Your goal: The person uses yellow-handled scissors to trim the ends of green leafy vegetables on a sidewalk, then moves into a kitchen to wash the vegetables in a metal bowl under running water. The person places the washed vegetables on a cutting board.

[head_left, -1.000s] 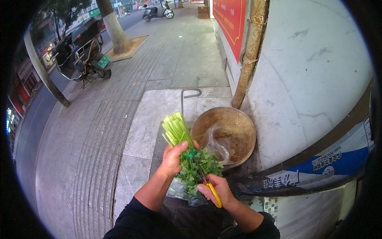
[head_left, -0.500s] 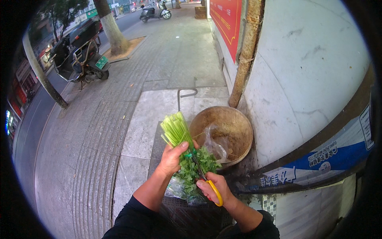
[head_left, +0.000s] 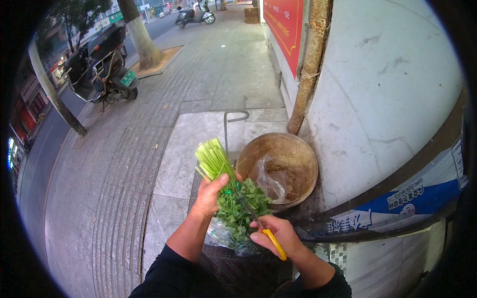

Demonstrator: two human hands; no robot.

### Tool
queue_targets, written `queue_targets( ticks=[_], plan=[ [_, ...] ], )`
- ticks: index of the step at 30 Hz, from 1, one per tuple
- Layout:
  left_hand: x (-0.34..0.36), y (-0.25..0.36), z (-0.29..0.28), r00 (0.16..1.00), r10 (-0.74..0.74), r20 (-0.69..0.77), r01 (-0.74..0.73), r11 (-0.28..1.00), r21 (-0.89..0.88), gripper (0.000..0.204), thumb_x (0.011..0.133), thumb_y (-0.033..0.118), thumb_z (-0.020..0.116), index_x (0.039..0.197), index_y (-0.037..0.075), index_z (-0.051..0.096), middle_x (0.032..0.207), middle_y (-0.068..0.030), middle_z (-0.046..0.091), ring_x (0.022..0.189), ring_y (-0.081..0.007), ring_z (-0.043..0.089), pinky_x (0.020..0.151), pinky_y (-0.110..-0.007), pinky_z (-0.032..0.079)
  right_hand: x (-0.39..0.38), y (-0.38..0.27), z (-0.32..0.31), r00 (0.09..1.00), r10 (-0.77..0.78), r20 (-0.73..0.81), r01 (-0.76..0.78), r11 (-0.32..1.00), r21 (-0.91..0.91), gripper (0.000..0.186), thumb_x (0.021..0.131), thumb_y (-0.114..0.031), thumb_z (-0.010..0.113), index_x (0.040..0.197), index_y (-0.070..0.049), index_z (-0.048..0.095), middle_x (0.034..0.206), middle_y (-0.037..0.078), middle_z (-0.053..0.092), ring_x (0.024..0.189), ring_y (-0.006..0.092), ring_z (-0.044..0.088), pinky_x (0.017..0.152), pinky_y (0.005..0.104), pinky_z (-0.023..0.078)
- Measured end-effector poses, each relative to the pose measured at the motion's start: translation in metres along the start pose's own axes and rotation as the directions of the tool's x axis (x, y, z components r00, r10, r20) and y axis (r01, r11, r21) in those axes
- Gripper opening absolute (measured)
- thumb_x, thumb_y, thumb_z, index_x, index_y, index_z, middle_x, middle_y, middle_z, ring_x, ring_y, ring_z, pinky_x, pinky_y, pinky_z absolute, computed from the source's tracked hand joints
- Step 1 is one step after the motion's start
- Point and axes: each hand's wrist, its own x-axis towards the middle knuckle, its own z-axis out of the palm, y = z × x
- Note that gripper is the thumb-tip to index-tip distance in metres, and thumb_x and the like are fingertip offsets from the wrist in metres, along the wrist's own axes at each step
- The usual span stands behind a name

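Observation:
My left hand (head_left: 209, 192) is closed around a leafy bunch of celery (head_left: 213, 160), its pale cut stalks pointing up and away and its leaves hanging down toward me. A green tie (head_left: 230, 189) circles the bunch just beside my thumb. In my right hand (head_left: 279, 234) is a pair of scissors with yellow handles (head_left: 274, 244). Their dark blades lie against the leaves, the tips up near the tie; whether the blades are apart cannot be made out. Clear plastic wrapping (head_left: 221, 232) shows beneath the leaves.
A round, worn basket (head_left: 301, 149) with a clear plastic bag (head_left: 272, 181) inside stands right of the celery. A bent metal rod (head_left: 226, 130) rises behind the bunch. A rusty pipe (head_left: 312, 64) and white wall (head_left: 382, 94) border the right; a parked scooter (head_left: 107, 74) stands at left.
The celery and my left hand have shifted slightly left. My right hand has moved a little right with the scissors, whose handles now tilt more toward the lower right.

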Motion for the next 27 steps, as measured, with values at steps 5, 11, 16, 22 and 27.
queue_targets(
  ticks=[5,11,16,22,27],
  plan=[
    [-0.008,-0.009,0.015,0.999,-0.036,0.019,0.034,0.995,0.097,0.033,0.084,0.023,0.065,0.108,0.000,0.059,0.097,-0.0087,0.065,0.090,-0.0185,0.061,0.082,-0.032,0.048,0.010,-0.002,0.004,0.873,-0.348,-0.341,0.352,0.935,-0.053,0.037,0.079,0.003,0.069,0.111,0.001,0.051,0.077,0.001,0.060,0.068,0.0051,0.055,0.062,0.0210,0.046],
    [-0.017,-0.017,0.034,0.995,-0.044,0.095,0.028,0.985,0.170,0.034,0.084,0.017,0.066,0.111,0.000,0.057,0.101,-0.0095,0.066,0.095,-0.0187,0.061,0.086,-0.032,0.047,0.025,0.006,0.004,0.782,-0.448,-0.433,0.289,0.877,-0.385,0.044,0.074,-0.006,0.076,0.113,-0.001,0.056,0.078,0.009,0.063,0.068,0.0106,0.060,0.060,0.0265,0.049],
    [-0.017,-0.014,0.031,0.984,-0.106,0.143,0.082,0.983,0.161,0.039,0.081,0.021,0.068,0.112,0.000,0.057,0.100,-0.0102,0.066,0.093,-0.0192,0.061,0.084,-0.033,0.047,0.028,0.007,0.002,0.791,-0.397,-0.465,0.268,0.908,-0.321,0.040,0.076,-0.007,0.073,0.111,-0.001,0.056,0.071,0.007,0.058,0.062,0.0107,0.056,0.057,0.0267,0.047],
    [-0.020,-0.013,0.030,0.979,-0.144,0.146,0.136,0.989,0.060,0.056,0.073,0.028,0.071,0.116,-0.001,0.051,0.099,-0.0154,0.064,0.094,-0.0255,0.062,0.085,-0.037,0.049,0.028,0.005,-0.013,0.912,-0.093,-0.399,0.150,0.982,0.116,0.036,0.077,-0.001,0.067,0.111,-0.001,0.053,0.078,-0.001,0.058,0.068,0.0062,0.054,0.063,0.0230,0.046],
    [-0.024,-0.010,0.035,0.975,-0.142,0.173,0.153,0.987,-0.047,0.052,0.076,0.030,0.067,0.113,-0.004,0.055,0.108,-0.0164,0.062,0.100,-0.0253,0.059,0.090,-0.036,0.046,0.034,0.007,-0.018,0.904,-0.080,-0.419,0.147,0.981,0.130,0.034,0.077,0.003,0.062,0.110,0.000,0.053,0.078,-0.002,0.055,0.069,0.0039,0.050,0.061,0.0186,0.042]
  ],
)
